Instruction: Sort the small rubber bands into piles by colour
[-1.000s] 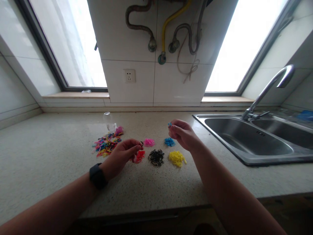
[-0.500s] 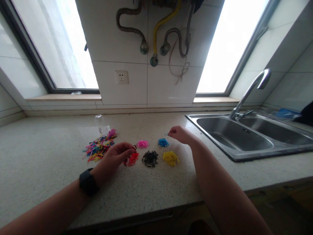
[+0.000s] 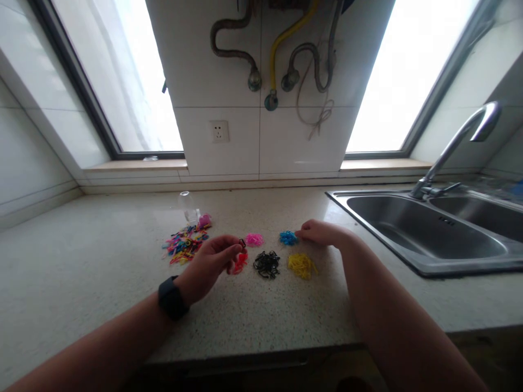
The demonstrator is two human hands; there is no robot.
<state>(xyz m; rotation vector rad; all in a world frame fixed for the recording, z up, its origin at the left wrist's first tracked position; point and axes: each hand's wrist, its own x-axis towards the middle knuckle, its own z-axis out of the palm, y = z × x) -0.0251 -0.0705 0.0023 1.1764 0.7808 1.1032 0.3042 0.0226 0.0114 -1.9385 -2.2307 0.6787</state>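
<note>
My left hand pinches a small black rubber band above the red rubber band pile, partly covering that pile. My right hand is closed, its fingertips at the right edge of the blue rubber band pile; whatever lies between them is hidden. Nearby lie a pink pile, a black pile and a yellow pile of rubber bands. Left of my left hand spreads a heap of mixed-colour bands.
A clear plastic container and a pink object stand behind the mixed heap. To the right, a steel double sink with a faucet is set into the speckled counter. Hoses and a socket are on the wall.
My right hand has moved down and left to the blue pile; the light-blue band that showed in its fingers is now out of sight. The whole view has shifted, with objects appearing farther right.
</note>
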